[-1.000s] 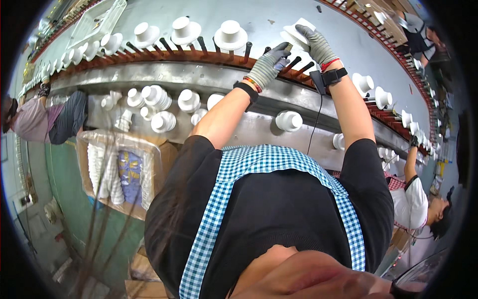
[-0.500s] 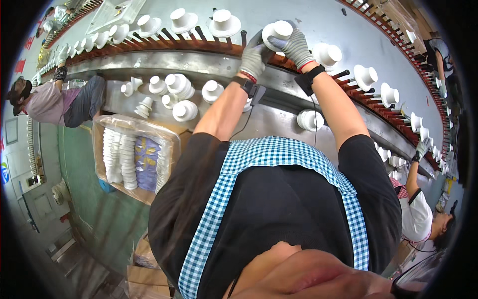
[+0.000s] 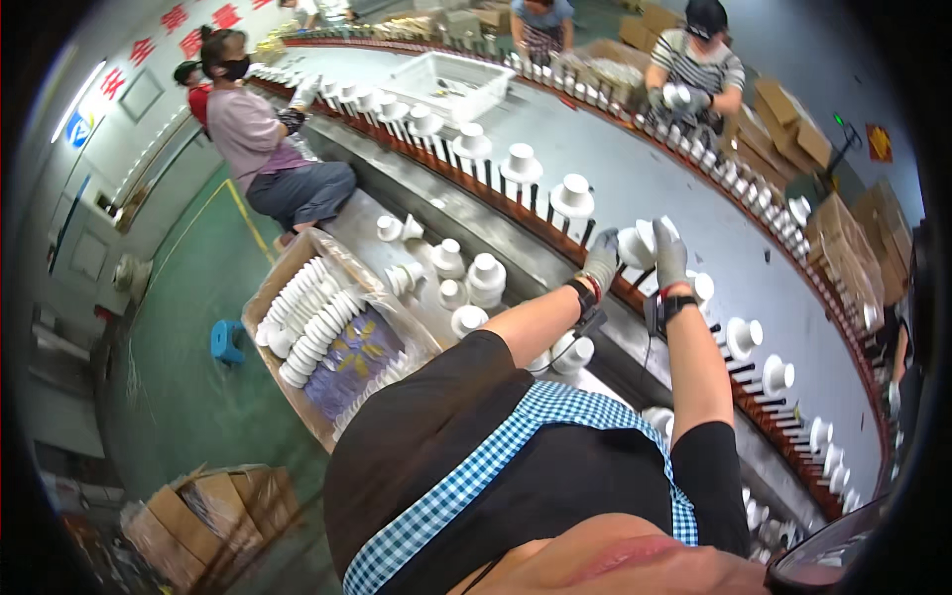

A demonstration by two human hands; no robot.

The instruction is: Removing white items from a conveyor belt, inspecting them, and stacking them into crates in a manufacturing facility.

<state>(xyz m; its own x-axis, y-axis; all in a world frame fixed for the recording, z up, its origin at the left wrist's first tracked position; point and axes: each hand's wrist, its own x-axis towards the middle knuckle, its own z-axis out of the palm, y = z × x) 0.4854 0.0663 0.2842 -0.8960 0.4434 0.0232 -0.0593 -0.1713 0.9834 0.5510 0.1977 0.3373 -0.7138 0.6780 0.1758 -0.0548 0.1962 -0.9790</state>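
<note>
Both my gloved hands are closed around a white flanged cup [image 3: 637, 246] over the near row of dark pegs. My left hand [image 3: 601, 260] grips its left side, and my right hand [image 3: 671, 258] covers its right side. The piece looks tilted; part of it is hidden by the right glove. Similar white flanged cups sit on pegs along the row, one [image 3: 572, 196] just left of my hands and another [image 3: 744, 337] to the right. More white pieces [image 3: 486, 280] stand in stacks on the metal bench beside my left forearm.
A lined carton [image 3: 297, 248] of nested white pieces stands at the left. A white plastic crate [image 3: 476, 100] lies on the grey surface inside the peg loop. Co-workers handle pieces at the left and across the line. A blue stool [image 3: 226, 340] is on the green floor.
The view has swung round, so the peg row now runs diagonally and more of the far side shows. My hands still hold a white flanged cup, now turned to a different tilt.
</note>
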